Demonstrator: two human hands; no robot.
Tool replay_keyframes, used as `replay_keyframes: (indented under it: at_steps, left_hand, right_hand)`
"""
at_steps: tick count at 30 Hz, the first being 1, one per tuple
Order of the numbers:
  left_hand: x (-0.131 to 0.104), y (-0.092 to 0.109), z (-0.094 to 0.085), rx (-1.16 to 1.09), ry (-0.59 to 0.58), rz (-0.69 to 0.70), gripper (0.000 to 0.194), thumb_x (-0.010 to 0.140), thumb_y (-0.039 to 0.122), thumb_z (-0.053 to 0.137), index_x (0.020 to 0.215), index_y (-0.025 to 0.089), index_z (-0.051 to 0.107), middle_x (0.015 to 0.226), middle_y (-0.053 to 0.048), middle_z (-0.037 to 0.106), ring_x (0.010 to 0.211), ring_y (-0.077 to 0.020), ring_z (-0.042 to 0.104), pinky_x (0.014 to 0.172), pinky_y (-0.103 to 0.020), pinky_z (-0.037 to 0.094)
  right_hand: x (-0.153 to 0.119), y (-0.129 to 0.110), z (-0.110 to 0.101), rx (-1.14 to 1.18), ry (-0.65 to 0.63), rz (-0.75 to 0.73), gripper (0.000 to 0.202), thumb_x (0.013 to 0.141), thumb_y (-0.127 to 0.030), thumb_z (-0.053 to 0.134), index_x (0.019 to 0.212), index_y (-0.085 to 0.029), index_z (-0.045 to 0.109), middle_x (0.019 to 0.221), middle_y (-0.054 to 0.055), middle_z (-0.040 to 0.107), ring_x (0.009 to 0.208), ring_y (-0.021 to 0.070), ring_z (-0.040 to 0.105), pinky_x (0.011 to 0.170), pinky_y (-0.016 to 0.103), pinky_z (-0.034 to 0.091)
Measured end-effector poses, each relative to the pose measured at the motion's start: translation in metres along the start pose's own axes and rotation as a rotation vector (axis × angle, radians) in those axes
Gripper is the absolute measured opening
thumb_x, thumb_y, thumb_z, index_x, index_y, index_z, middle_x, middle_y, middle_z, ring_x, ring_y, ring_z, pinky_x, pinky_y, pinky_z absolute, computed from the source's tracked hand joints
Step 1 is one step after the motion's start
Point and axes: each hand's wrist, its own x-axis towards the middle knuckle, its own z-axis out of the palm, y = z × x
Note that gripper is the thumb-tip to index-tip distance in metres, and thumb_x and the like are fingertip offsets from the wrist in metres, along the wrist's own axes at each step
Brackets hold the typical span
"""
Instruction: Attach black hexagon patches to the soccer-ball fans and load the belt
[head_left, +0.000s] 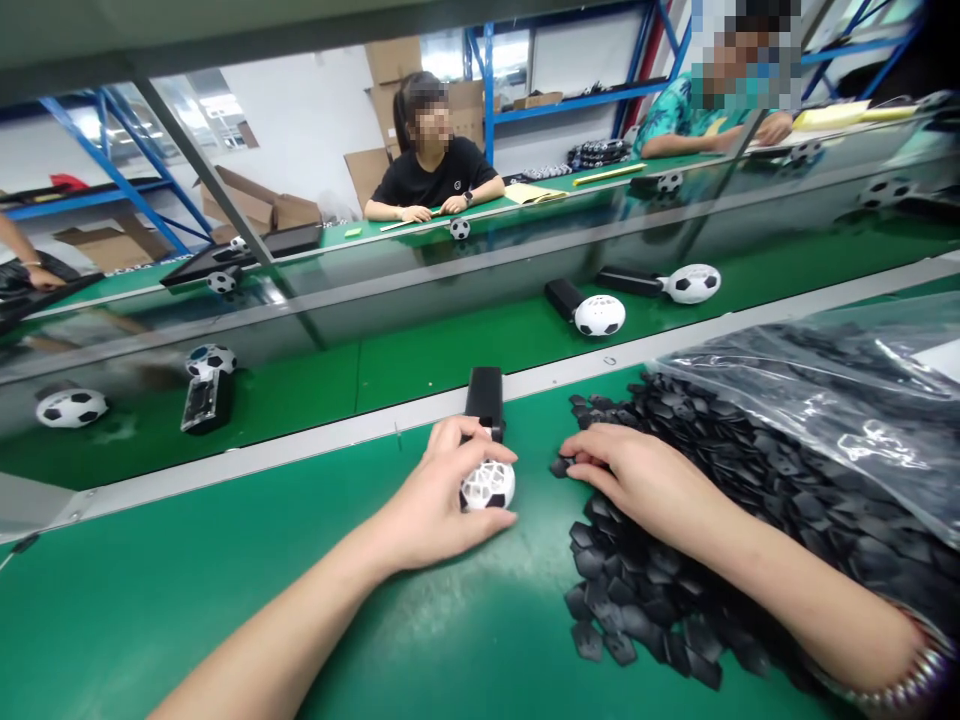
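My left hand [442, 495] is curled round a small white and black soccer-ball piece [487, 487] on the green table. A black rectangular handle [485, 395] extends from the ball piece toward the metal rail. To the right, my right hand [615, 465] pinches a small black pentagon piece [559, 467] between thumb and fingers. It is at the left edge of a large pile of black pentagon pieces [637, 600], which spreads beneath my right wrist.
A clear plastic bag [847, 400] covers part of the pile. Beyond the metal rail [315, 440], a green conveyor [420, 355] carries several soccer-ball pieces with black handles, such as a white one [600, 316]. Across it, a person in black [442, 170] and another in a patterned shirt [690, 115] sit at a bench.
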Motion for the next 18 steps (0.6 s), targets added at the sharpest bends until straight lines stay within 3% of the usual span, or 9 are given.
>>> replay_keyframes:
  at_steps: [3, 6, 13, 18]
  left_hand:
    - [0.0, -0.002, -0.005, -0.031, -0.043, 0.003, 0.047, 0.066, 0.013, 0.065, 0.109, 0.026, 0.05, 0.121, -0.007, 0.036, 0.123, -0.0247, 0.032, 0.103, -0.044, 0.03]
    - [-0.001, -0.002, -0.002, -0.025, 0.02, -0.093, 0.052, 0.063, 0.014, 0.067, 0.11, 0.026, 0.05, 0.123, -0.007, 0.03, 0.122, -0.0265, 0.031, 0.102, -0.046, 0.032]
    - [0.005, -0.01, -0.005, -0.086, 0.09, -0.138, 0.055, 0.065, 0.007, 0.058, 0.115, 0.025, 0.045, 0.113, -0.005, 0.039, 0.114, -0.022, 0.041, 0.102, -0.043, 0.031]
    - [0.007, -0.015, -0.009, -0.149, 0.081, -0.144, 0.057, 0.063, 0.005, 0.059, 0.114, 0.025, 0.045, 0.114, -0.004, 0.04, 0.114, -0.0215, 0.041, 0.102, -0.041, 0.03]
  right_hand:
    - [-0.001, -0.005, 0.0, 0.033, 0.002, -0.007, 0.013, 0.086, -0.018, 0.049, 0.081, -0.02, 0.061, 0.09, 0.005, 0.059, 0.083, 0.0206, 0.057, 0.072, 0.034, 0.048]
    - [-0.002, -0.011, 0.002, 0.071, 0.033, -0.052, 0.015, 0.085, -0.023, 0.052, 0.099, -0.021, 0.059, 0.099, 0.006, 0.057, 0.09, 0.0214, 0.056, 0.076, 0.035, 0.048]
    - [-0.002, -0.042, 0.017, 0.032, 0.002, -0.184, 0.024, 0.086, -0.027, 0.053, 0.107, -0.019, 0.06, 0.094, 0.007, 0.057, 0.089, 0.0229, 0.054, 0.074, 0.037, 0.049]
    - [0.012, -0.056, 0.022, -0.024, -0.078, -0.123, 0.013, 0.083, -0.015, 0.055, 0.091, -0.018, 0.064, 0.084, 0.005, 0.058, 0.081, 0.0223, 0.056, 0.067, 0.034, 0.048]
